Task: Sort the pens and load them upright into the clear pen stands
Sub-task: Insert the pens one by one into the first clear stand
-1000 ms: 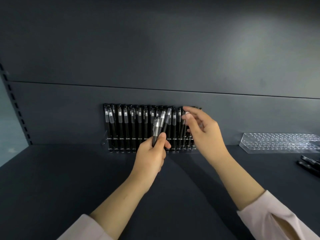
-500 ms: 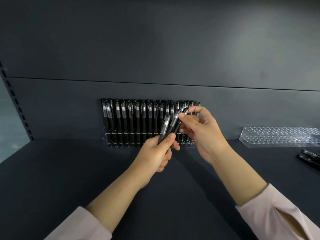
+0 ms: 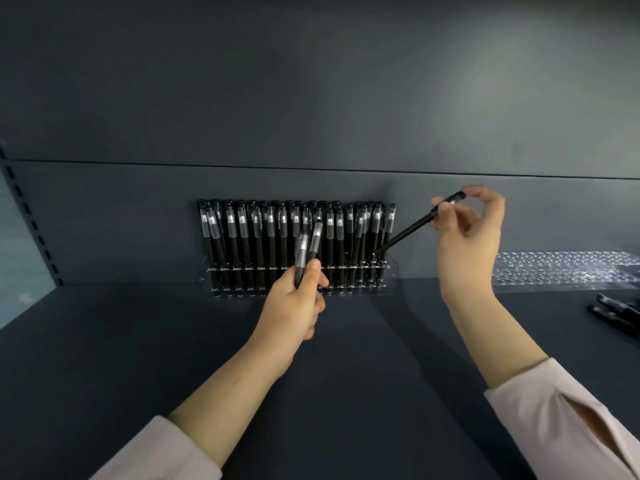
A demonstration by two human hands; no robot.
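Dim, soft light from upper right; sharp centre (edges bow outward), faint glare on the wall (image 3: pixel 450 81).

Matte dark blue-grey shelf (image 3: pixel 104 358) below, same-colour back panel (image 3: pixel 311 81) behind. Horizontal seam (image 3: pixel 311 167) running full width across the panel. Slotted upright (image 3: pixel 31 223) at far left, pale grey-blue surface (image 3: pixel 17 271) beyond. Soft diffuse light, brightest upper right.

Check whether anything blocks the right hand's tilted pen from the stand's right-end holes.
Nothing visible does. The right hand holds the pen slanted, its lower tip at open holes in the clear stand, beside the standing pens.
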